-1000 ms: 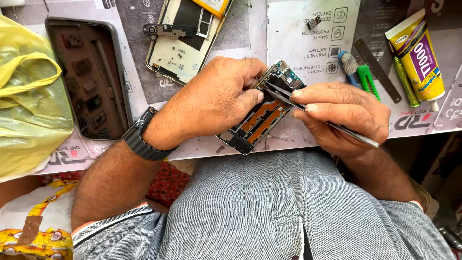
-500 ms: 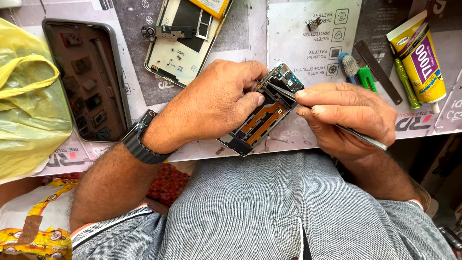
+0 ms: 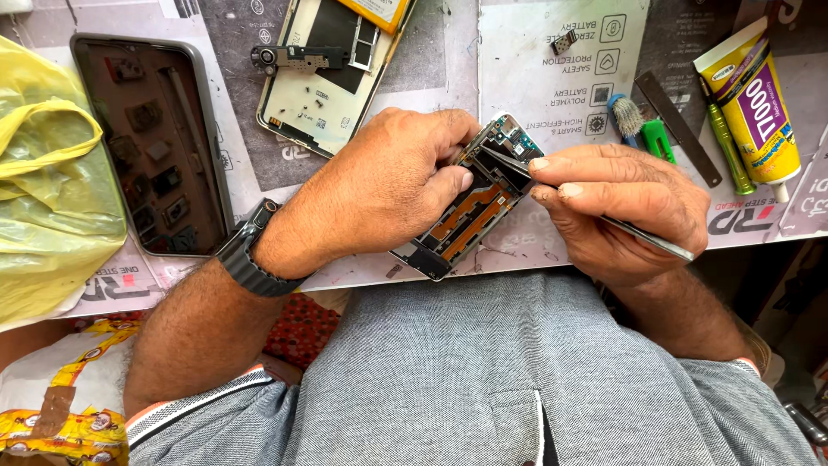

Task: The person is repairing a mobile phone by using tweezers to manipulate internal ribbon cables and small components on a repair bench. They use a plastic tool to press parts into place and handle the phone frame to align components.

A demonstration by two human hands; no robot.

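Left hand [image 3: 388,194] gripping opened phone [image 3: 470,207], right hand [image 3: 625,207] pinching slim metal tweezers [image 3: 509,161]

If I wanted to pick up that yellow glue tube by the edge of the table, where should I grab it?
Probably grab the glue tube around its wide flat yellow middle, coming from above. It lies flat, with its thin nozzle end toward the table edge and a green tool close along one side.

— What was seen at the left edge?
— A yellow plastic bag [image 3: 47,181], with a dark tray of small parts [image 3: 151,147] laid just beside it.
— And further along?
— A second opened phone frame [image 3: 332,73] was spotted up top; a glue tube [image 3: 752,99], a green screwdriver [image 3: 726,142] and a small brush [image 3: 628,116] were noted at the right.
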